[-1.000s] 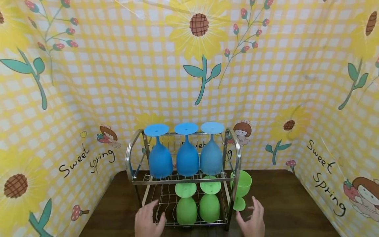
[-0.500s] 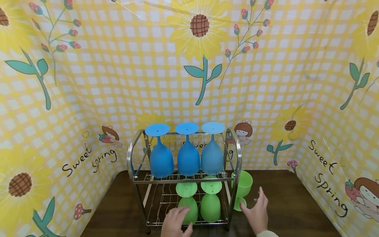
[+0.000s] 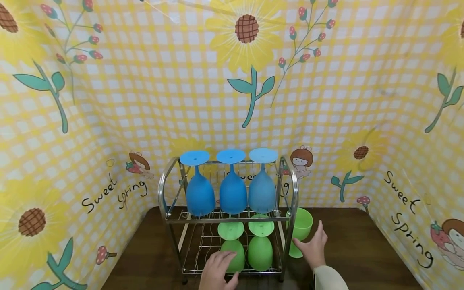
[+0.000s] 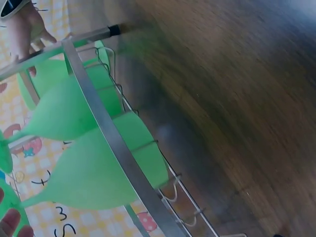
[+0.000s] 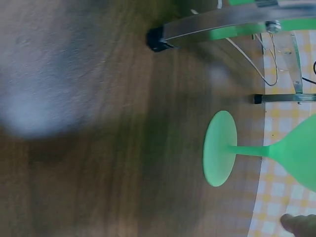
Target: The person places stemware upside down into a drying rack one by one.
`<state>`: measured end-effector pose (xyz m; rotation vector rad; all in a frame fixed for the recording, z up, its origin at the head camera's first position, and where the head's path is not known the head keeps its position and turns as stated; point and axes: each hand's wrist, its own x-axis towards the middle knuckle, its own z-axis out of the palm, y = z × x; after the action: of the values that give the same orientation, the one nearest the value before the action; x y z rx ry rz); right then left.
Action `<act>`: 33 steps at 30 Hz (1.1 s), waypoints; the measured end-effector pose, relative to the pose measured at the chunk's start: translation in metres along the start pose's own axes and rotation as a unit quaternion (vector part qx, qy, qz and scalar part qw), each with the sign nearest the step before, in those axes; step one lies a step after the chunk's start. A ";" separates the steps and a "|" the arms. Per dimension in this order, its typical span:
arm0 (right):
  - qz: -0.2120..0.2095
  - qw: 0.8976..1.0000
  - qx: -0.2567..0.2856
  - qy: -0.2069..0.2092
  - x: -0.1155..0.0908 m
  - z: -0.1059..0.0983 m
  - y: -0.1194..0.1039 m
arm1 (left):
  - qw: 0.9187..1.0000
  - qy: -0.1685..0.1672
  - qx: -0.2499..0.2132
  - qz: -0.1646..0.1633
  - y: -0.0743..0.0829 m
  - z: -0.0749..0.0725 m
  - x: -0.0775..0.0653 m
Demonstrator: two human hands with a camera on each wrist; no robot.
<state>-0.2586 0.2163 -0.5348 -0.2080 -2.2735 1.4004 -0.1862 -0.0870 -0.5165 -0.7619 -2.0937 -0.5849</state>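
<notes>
A green goblet [image 3: 303,225] stands upright on the table, right of the metal rack [image 3: 232,220]. My right hand [image 3: 314,246] is beside its stem and bowl, thumb and fingers spread; contact is not clear. In the right wrist view, a fingertip [image 5: 298,224] shows apart from that goblet's bowl [image 5: 301,153]. In front of the rack, my left hand [image 3: 218,269] has relaxed fingers and partly covers one upside-down green goblet [image 3: 237,259] on the lower tier. Another upside-down green goblet [image 3: 260,253] sits to its right. The left hand holds nothing visible.
Three blue goblets [image 3: 200,195] stand upside down on the rack's upper tier. Side frames [image 3: 294,197] rise at both ends of the rack. Dark wooden table [image 3: 362,249] extends on either side. Yellow checked cloth [image 3: 163,100] hangs behind and around.
My left hand has moved right, from the lower tier's left part to before the left green goblet. My right hand has moved slightly up and farther forward beside the standing goblet.
</notes>
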 end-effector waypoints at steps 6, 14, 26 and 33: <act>0.039 0.998 -0.009 -0.042 0.013 0.004 -0.003 | 0.996 -0.038 -0.076 0.029 -0.007 0.004 -0.003; 0.048 0.997 -0.040 -0.035 0.017 -0.001 -0.005 | 0.966 -0.144 -0.192 0.096 -0.015 0.029 -0.004; 0.053 0.998 -0.018 -0.042 0.021 0.000 0.003 | 0.970 -0.205 -0.079 0.101 0.018 0.001 0.031; 0.068 0.997 0.004 -0.034 0.021 0.004 0.003 | 0.960 -0.265 -0.086 0.028 0.033 0.002 0.043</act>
<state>-0.2789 0.2221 -0.5331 -0.3234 -2.3478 1.5062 -0.1853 -0.0485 -0.4781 -1.1761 -2.5167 -0.5810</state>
